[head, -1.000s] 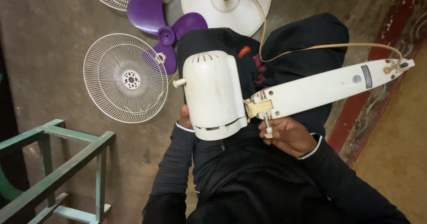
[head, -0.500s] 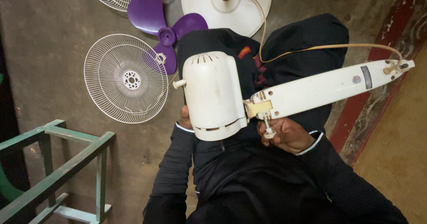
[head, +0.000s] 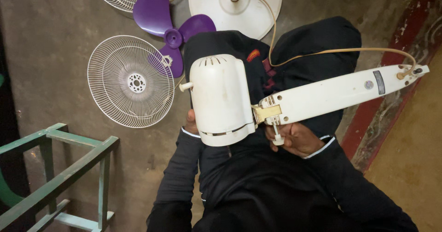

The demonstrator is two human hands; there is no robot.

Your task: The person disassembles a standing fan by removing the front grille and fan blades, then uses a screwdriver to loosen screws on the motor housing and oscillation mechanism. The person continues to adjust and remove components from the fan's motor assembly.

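**Fan motor head held across the lap, right hand at the neck joint**

The cream plastic fan motor housing [head: 221, 98] lies across the person's dark-clothed lap, joined to the long white plastic neck column [head: 340, 94], which stretches off to the right. The right hand [head: 294, 139] is closed around a small white knob [head: 277, 137] just under the joint. The left hand [head: 191, 121] sits behind the housing, mostly hidden; I cannot tell its grip.

The work appears to sit at the joint fastening, which calls for steadying the housing while that knob turns.

A dark oblong label [head: 379, 82] and a small round sticker [head: 369, 84] lie near the column's far end. On the concrete floor lie a white wire grille [head: 131, 81], a purple three-blade propeller [head: 172, 36] and a round white base [head: 235, 6].
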